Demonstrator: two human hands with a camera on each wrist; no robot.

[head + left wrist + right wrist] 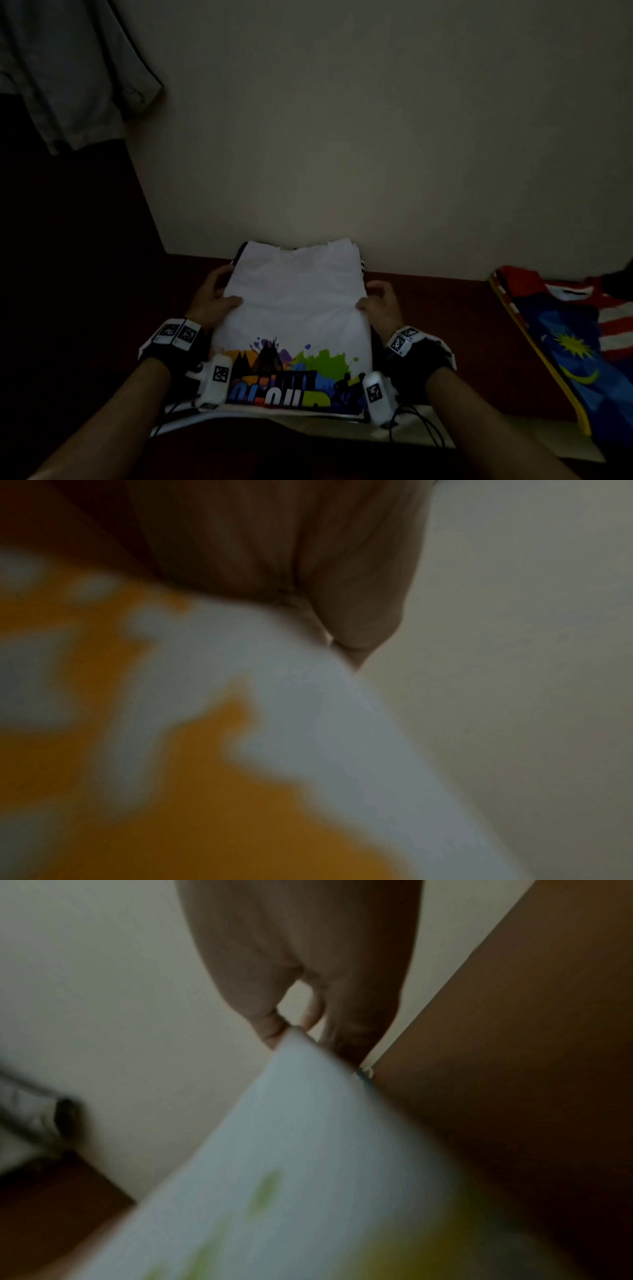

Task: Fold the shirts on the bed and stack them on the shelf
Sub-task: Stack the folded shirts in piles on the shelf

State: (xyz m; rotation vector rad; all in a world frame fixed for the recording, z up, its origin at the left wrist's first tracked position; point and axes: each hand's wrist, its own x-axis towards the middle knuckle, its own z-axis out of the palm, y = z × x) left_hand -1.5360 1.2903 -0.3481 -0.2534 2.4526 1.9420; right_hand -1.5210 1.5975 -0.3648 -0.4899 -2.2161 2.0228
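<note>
A folded white shirt [294,301] with a colourful print along its near edge lies on the dark brown shelf [428,308], its far end against the wall. It rests on top of another folded garment with black and white stripes, of which only edges show. My left hand [215,298] grips the shirt's left side, thumb on top. My right hand [380,301] grips the right side in the same way. In the left wrist view the hand [308,574] meets the white cloth [308,723]. In the right wrist view fingers [308,988] pinch the shirt's edge [294,1123].
A folded flag-patterned shirt [565,342] in red, white, blue and yellow lies on the shelf to the right. A grey garment [68,68] hangs at the upper left. The pale wall [376,137] stands right behind the stack. A dark panel closes the left side.
</note>
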